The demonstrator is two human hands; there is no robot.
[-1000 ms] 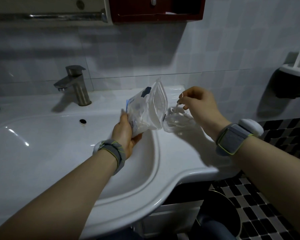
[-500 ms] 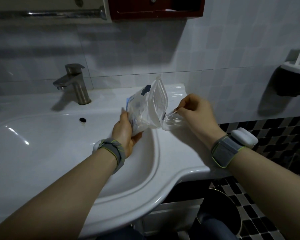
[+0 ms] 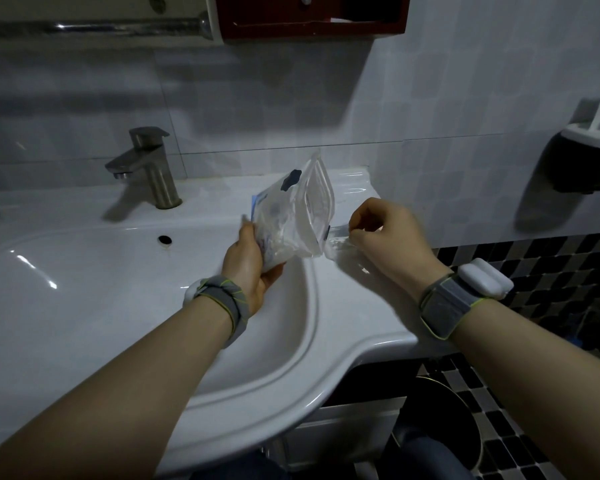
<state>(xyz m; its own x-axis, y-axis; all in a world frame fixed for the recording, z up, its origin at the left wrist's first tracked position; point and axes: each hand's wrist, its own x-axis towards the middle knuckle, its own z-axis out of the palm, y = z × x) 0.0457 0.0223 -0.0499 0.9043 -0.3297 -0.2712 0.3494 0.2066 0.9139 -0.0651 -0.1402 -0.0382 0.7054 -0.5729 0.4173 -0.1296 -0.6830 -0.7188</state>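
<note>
Two hands raised over sink [image 3: 84,289], left hand [image 3: 248,261] gripping pouch [image 3: 293,221], right hand [image 3: 383,233] curled.

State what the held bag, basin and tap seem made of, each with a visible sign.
Bag: thin clear plastic, glossy; creased, contents show through.
Basin: probably glazed white ceramic; sharp bright highlights.
Tap: brushed metal, likely steel; dull grey sheen.
</note>
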